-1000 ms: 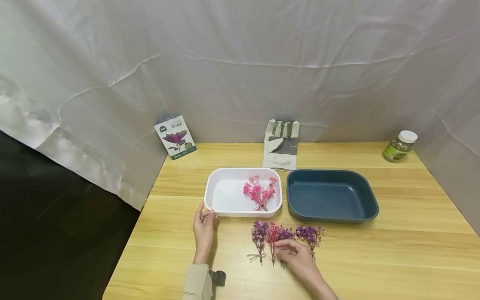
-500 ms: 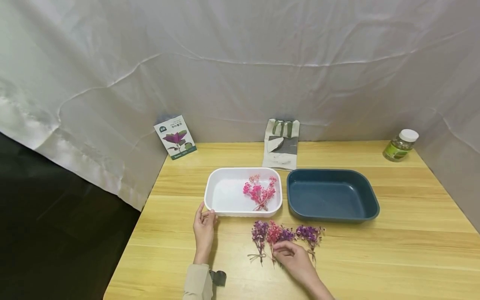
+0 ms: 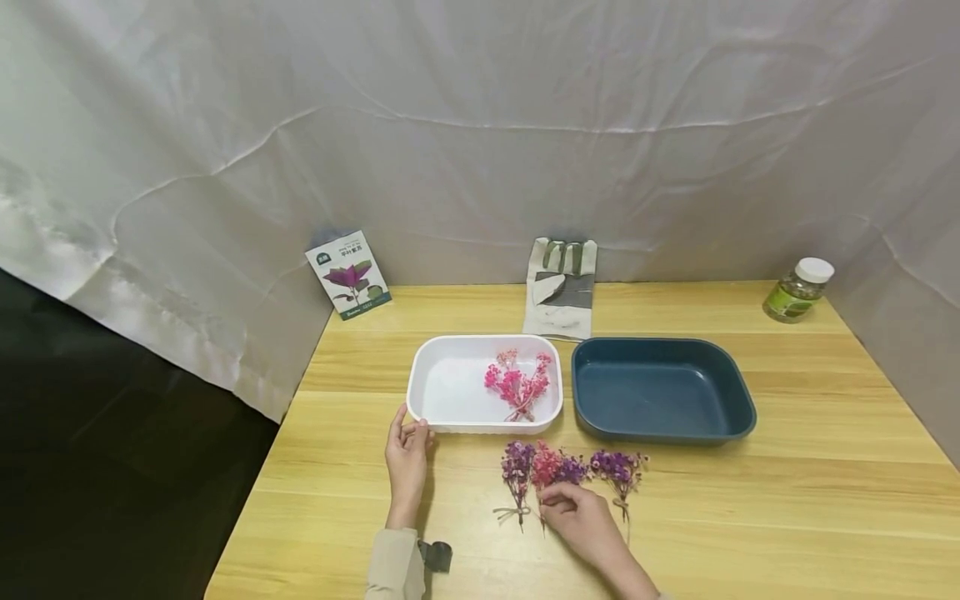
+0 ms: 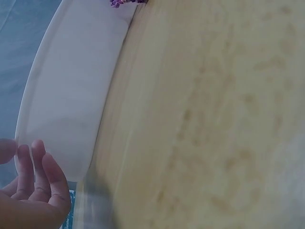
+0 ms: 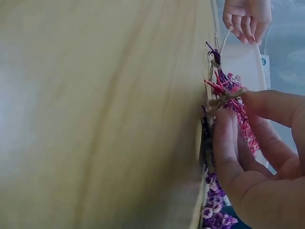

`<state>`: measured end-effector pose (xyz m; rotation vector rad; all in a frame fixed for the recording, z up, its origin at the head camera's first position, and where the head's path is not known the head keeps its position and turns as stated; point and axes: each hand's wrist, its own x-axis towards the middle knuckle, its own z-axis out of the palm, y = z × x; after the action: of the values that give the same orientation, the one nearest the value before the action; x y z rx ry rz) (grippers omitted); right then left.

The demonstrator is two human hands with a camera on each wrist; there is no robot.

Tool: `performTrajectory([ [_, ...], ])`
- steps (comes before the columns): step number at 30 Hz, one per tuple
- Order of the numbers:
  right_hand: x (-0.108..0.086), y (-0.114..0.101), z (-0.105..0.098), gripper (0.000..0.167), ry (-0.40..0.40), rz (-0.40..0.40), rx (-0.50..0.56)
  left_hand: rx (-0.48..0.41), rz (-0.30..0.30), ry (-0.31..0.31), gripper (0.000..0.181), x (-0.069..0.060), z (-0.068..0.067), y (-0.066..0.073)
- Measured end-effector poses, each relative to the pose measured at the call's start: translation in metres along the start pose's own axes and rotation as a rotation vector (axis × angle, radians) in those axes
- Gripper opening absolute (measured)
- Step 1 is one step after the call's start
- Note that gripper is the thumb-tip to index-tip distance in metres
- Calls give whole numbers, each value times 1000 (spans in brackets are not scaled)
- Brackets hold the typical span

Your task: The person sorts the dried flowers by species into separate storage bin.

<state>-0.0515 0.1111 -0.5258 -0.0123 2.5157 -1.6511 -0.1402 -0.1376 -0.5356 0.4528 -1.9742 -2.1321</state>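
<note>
My left hand (image 3: 407,461) holds the near left corner of a white tray (image 3: 450,387), thumb at the rim and fingers against the outer wall. Inside that tray, on its right side, lies a pink dried flower bunch (image 3: 517,385). A row of bunches lies on the table in front: a purple one (image 3: 517,465), a pink one (image 3: 545,465), another purple one (image 3: 572,469) and a purple one (image 3: 617,468) at the right. My right hand (image 3: 583,518) pinches the pink bunch of the row at its twine bow (image 5: 224,98), partly hiding the stems of the purple bunch beside it.
A dark blue tray (image 3: 660,400) stands right of the white one. Behind them are a work glove (image 3: 558,296), a seed packet (image 3: 348,275) leaning at the left, and a white-lidded jar (image 3: 798,290) at the far right. Fabric walls (image 3: 480,183) enclose the wooden table (image 3: 787,517).
My right hand has shifted slightly left, over the stems of the pink bunch, uncovering more of the rightmost purple bunch. The left hand keeps its place on the white tray.
</note>
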Motion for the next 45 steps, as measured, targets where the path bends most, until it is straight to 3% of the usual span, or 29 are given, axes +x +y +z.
performTrajectory([
  [11,3,-8,7,10,53,4,-127,0,13,-1,54,1,0,-3],
  [19,3,-11,8,6,72,21,-147,3,6,7,55,1,0,-2],
  [45,-2,-18,-4,8,66,183,-1,4,1,-8,55,0,0,0],
])
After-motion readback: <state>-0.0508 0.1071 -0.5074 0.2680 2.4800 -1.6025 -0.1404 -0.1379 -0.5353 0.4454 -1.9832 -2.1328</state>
